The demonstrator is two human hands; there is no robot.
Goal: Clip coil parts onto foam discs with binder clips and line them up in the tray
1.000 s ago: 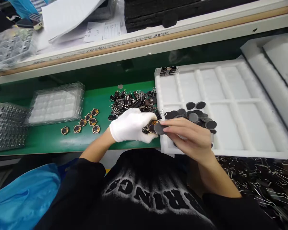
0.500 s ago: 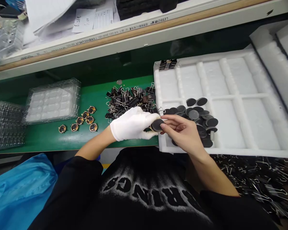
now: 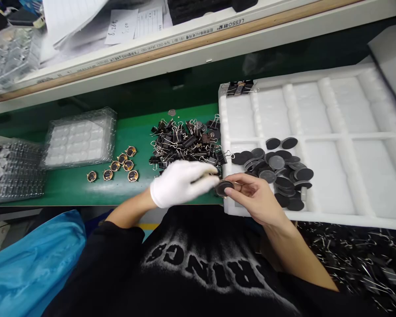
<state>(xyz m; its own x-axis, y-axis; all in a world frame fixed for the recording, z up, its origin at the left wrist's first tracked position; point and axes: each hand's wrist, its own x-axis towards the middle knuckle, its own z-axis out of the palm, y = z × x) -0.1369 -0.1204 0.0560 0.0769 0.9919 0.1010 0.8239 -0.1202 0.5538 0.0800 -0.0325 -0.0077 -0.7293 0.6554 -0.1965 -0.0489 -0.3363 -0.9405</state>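
Note:
My right hand (image 3: 255, 196), bare, pinches a round dark watch case (image 3: 223, 189) between thumb and fingers at the front left corner of the white foam tray (image 3: 229, 203). A gold-coloured edge shows at its rim. My left hand (image 3: 185, 182), in a white glove, has its fingers stretched out and apart, fingertips close beside the watch case; whether they touch it I cannot tell. Black and grey discs (image 3: 276, 162) lie heaped in the tray, right of my hands. Several gold-rimmed watch cases (image 3: 115, 165) rest on the green mat (image 3: 137, 127) to the left.
Behind my hands is a pile of black binder clips (image 3: 186, 141). Clear plastic trays (image 3: 81, 138) are stacked at the left. More clips (image 3: 359, 259) lie below the foam tray at right. A shelf edge (image 3: 171, 48) with papers runs across the back.
My left hand has loosened from the watch case and opened its fingers. My right hand keeps hold, slightly lower. The view has shifted a little, moving the scene rightward.

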